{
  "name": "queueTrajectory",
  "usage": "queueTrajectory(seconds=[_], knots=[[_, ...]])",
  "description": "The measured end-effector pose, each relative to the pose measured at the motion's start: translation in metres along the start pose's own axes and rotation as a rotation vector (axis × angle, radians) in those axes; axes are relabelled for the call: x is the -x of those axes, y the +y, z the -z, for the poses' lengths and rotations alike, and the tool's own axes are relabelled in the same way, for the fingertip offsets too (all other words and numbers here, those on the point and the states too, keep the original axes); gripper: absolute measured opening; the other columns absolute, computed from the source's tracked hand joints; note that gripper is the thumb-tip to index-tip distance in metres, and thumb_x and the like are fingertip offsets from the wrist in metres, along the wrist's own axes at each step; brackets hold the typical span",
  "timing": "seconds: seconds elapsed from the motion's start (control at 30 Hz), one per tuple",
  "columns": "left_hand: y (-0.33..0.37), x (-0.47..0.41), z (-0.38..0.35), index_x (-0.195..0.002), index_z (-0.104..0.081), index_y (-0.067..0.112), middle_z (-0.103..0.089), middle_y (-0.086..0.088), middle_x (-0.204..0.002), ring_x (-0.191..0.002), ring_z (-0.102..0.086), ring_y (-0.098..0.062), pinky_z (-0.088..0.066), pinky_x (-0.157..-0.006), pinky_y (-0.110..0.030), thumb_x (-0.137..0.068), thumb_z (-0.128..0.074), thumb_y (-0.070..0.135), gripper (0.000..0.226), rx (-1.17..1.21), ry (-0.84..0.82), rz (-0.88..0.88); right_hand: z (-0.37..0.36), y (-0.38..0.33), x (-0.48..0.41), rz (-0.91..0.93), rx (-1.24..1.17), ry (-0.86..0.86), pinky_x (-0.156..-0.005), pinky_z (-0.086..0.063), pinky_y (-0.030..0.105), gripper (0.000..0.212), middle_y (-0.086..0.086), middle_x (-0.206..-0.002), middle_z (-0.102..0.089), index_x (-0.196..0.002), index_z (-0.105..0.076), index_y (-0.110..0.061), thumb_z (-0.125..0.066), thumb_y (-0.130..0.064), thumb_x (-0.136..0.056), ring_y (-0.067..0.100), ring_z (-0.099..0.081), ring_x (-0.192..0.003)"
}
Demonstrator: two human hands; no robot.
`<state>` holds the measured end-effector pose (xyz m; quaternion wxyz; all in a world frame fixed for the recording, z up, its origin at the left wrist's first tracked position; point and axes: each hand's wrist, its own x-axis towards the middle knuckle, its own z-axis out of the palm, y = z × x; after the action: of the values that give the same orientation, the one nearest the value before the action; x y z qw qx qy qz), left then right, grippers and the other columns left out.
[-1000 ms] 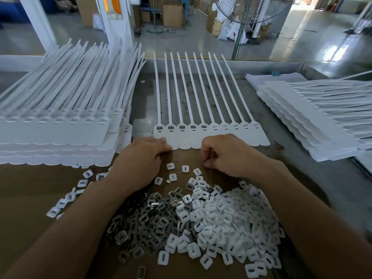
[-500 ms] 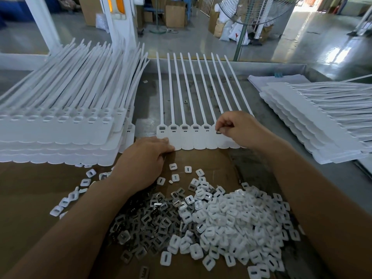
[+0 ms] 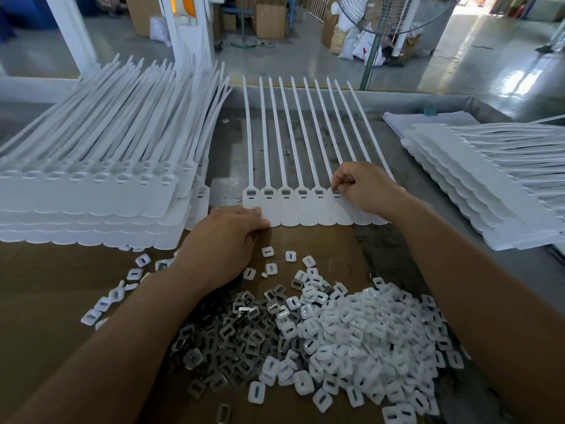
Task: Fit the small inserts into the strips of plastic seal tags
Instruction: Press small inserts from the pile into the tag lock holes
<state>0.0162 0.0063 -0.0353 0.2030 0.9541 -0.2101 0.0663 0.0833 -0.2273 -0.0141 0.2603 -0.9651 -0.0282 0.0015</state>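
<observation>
A white strip of joined seal tags point(image 3: 305, 214) lies flat in front of me, its long tails pointing away. My left hand point(image 3: 223, 243) rests on the strip's near left corner, fingers curled over its edge. My right hand point(image 3: 365, 186) pinches a small metal insert point(image 3: 335, 191) at the socket of a tag right of the strip's middle. Several sockets to the left show grey fillings. Between my forearms lies a heap of metal inserts point(image 3: 232, 338) and a heap of white plastic caps point(image 3: 360, 341).
A tall stack of tag strips point(image 3: 91, 194) stands at the left, close to my left hand. Another stack point(image 3: 489, 185) lies fanned at the right. Brown cardboard point(image 3: 46, 301) covers the near tabletop; loose caps point(image 3: 134, 273) are scattered on it. Beyond the table's far edge is factory floor.
My right hand rose from the near edge of the strip by the pile to the tag sockets, then shifted slightly left along them. The left hand has stayed on the strip's corner.
</observation>
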Motion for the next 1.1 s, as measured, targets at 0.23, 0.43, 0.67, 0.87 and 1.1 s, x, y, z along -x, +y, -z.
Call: queueTrajectory(seconds=[0.23,0.43,0.67,0.87,1.1], knots=[[0.001,0.001,0.0,-0.121,-0.058,0.025,-0.048,0.005,-0.136,-0.125,-0.041,-0.01,-0.026,-0.102,-0.022,-0.092,-0.041,0.01,0.036,-0.008,-0.003,-0.005,-0.005,-0.001,-0.001,0.005,0.055,0.024,-0.073,-0.037,0.024,0.019,-0.007,-0.082,-0.054,-0.087,-0.062,-0.015,-0.047,-0.003,-0.09,0.011,-0.05,-0.084],[0.002,-0.002,0.0,-0.122,-0.057,0.026,-0.047,0.006,-0.136,-0.126,-0.04,-0.009,-0.026,-0.102,-0.023,-0.093,-0.041,0.012,0.036,-0.011,0.0,0.004,-0.008,0.004,-0.009,-0.044,0.05,0.087,-0.073,-0.038,0.026,0.017,-0.011,-0.077,-0.05,-0.077,-0.058,-0.02,-0.053,-0.008,-0.088,0.01,-0.048,-0.086],[0.002,-0.002,0.0,-0.123,-0.055,0.027,-0.046,0.008,-0.137,-0.127,-0.038,-0.007,-0.023,-0.101,-0.019,-0.093,-0.041,0.012,0.037,-0.019,-0.01,0.008,-0.008,0.005,-0.009,-0.035,0.056,0.09,-0.073,-0.037,0.026,0.015,-0.009,-0.08,-0.052,-0.081,-0.059,-0.017,-0.051,-0.009,-0.089,0.011,-0.048,-0.086],[0.002,-0.003,0.0,-0.124,-0.054,0.029,-0.045,0.009,-0.138,-0.127,-0.036,-0.006,-0.022,-0.1,-0.018,-0.094,-0.04,0.013,0.037,-0.027,-0.013,0.015,-0.007,0.004,-0.008,-0.043,0.054,0.08,-0.075,-0.038,0.026,0.012,-0.007,-0.086,-0.054,-0.086,-0.061,-0.016,-0.051,-0.01,-0.09,0.011,-0.048,-0.087],[0.003,-0.002,0.001,-0.124,-0.055,0.027,-0.046,0.008,-0.137,-0.127,-0.037,-0.008,-0.023,-0.101,-0.021,-0.092,-0.041,0.011,0.038,-0.02,-0.013,0.028,0.01,-0.017,0.019,0.021,-0.031,-0.039,-0.068,-0.039,0.019,0.009,-0.013,-0.082,-0.055,-0.093,-0.063,-0.016,-0.055,-0.016,-0.091,0.005,-0.053,-0.078]])
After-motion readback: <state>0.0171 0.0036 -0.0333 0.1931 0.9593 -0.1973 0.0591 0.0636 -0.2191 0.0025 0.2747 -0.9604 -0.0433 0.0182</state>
